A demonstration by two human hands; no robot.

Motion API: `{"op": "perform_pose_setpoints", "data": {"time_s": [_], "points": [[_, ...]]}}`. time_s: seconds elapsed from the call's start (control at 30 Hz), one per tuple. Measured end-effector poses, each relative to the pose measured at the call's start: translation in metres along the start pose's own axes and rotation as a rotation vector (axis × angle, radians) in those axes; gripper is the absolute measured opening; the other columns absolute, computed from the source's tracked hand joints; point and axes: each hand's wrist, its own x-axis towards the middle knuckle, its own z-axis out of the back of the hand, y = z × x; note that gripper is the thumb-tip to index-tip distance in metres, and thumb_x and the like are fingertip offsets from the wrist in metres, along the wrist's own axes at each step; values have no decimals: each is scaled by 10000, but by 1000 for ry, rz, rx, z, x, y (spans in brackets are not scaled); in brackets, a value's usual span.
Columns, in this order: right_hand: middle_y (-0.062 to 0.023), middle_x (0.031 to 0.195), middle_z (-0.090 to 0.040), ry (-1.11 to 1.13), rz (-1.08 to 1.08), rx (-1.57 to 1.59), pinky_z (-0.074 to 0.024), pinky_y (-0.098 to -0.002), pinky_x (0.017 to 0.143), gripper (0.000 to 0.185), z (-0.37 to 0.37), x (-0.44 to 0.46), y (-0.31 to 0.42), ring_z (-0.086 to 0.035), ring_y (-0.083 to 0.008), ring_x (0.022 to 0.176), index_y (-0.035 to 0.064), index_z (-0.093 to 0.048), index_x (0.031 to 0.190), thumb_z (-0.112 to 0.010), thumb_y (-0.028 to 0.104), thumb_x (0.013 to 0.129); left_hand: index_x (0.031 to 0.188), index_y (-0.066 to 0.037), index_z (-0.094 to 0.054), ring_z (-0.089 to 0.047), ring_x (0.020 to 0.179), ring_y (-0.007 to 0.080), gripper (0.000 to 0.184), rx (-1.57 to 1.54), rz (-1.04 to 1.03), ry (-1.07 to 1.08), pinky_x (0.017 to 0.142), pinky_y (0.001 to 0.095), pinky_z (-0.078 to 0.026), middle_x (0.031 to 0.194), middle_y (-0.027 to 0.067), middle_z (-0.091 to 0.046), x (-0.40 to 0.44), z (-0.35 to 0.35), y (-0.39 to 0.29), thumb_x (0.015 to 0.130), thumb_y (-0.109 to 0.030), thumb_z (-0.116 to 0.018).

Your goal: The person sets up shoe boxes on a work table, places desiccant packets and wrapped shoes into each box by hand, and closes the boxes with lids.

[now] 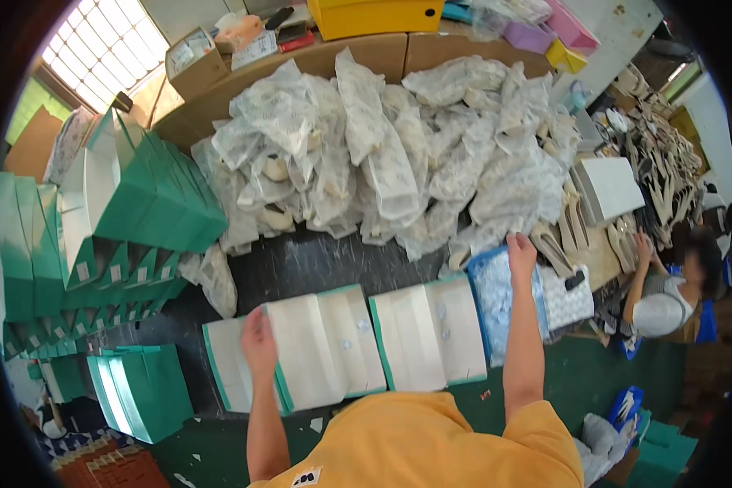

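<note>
Two open boxes with white insides and green edges, a left one and a right one, lie on the dark table in front of me. My left hand is at the left box, its fingers over the inner edge; what they grip, if anything, is hidden. My right hand reaches forward over a blue-edged tray of pale blue packets, close to the lower edge of the heaped wrapped shoes. Its fingers are drawn together, and anything between them is too small to make out.
Green boxes are stacked high at the left. Beige shoes and a white box lie at the right, near another person. A yellow box stands at the back on a cardboard edge.
</note>
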Motion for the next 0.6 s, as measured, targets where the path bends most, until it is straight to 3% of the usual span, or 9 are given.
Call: {"op": "perform_pose_setpoints", "data": {"time_s": [0.07,0.1,0.13,0.23,0.3,0.4,0.47,0.53,0.6], "points": [[-134,1009,-717,168,-537,663,-543,-342,713,386,-61,63,-48,-695,-275,895,-20,-640,1170,-705,223,876,1234,40,-613,-665,993,188,300,-286,-15,249,899,288,-512,1154,127,-680,41,-82,-57,979,-117,-605],[-124,977,-705,52,-686,677,-524,-366,637,399,-81,77,-27,-681,-268,829,22,-617,1183,-726,224,857,1251,45,-601,-655,1013,190,347,-297,-27,271,906,294,-509,1182,129,-669,65,-127,-79,973,-160,-626],[-124,977,-705,54,-691,685,-524,-366,637,399,-106,87,-19,-681,-268,829,22,-617,1183,-726,224,857,1269,50,-589,-645,1033,191,398,-303,-33,298,912,301,-506,1211,132,-658,90,-168,-98,967,-203,-648],[-171,1136,-666,-97,-826,927,-515,-365,842,486,-159,108,-23,-649,-268,982,-25,-587,1211,-759,212,822,1308,53,-558,-601,1134,202,548,-514,247,377,942,317,-491,1295,136,-615,184,-279,-130,930,-322,-688],[-191,1279,-586,-318,-630,505,-469,-375,948,599,-187,113,-50,-591,-274,1111,-46,-518,1276,-786,184,793,1312,50,-554,-588,1160,208,584,-658,323,488,944,321,-489,1305,133,-608,221,-332,-137,916,-354,-699],[-181,1324,-557,-221,-688,652,-407,-365,1048,706,-138,98,23,-542,-283,1215,-67,-441,1343,-795,174,781,1295,25,-579,-622,1110,227,517,-453,396,448,910,333,-509,1232,118,-645,236,-346,-154,922,-318,-683],[-179,1300,-569,-240,-611,718,-443,-383,1027,682,-118,71,32,-561,-287,1193,-57,-448,1344,-787,169,796,1280,-5,-598,-658,1033,257,468,-664,580,664,882,360,-533,1138,112,-679,241,-323,-153,919,-291,-675],[-120,1279,-575,-66,-721,984,-530,-393,915,643,-98,34,39,-597,-278,1113,-8,-427,1360,-756,183,842,1280,-27,-605,-679,1000,277,422,-780,695,709,888,382,-550,1092,129,-699,214,-285,-151,933,-267,-629],[-136,1295,-565,144,-862,1020,-530,-457,957,594,-51,-3,86,-593,-299,1132,-8,-421,1369,-710,146,874,1277,-45,-609,-691,974,303,402,-1213,880,789,844,409,-579,1113,143,-696,170,-235,-141,962,-292,-568]]}}
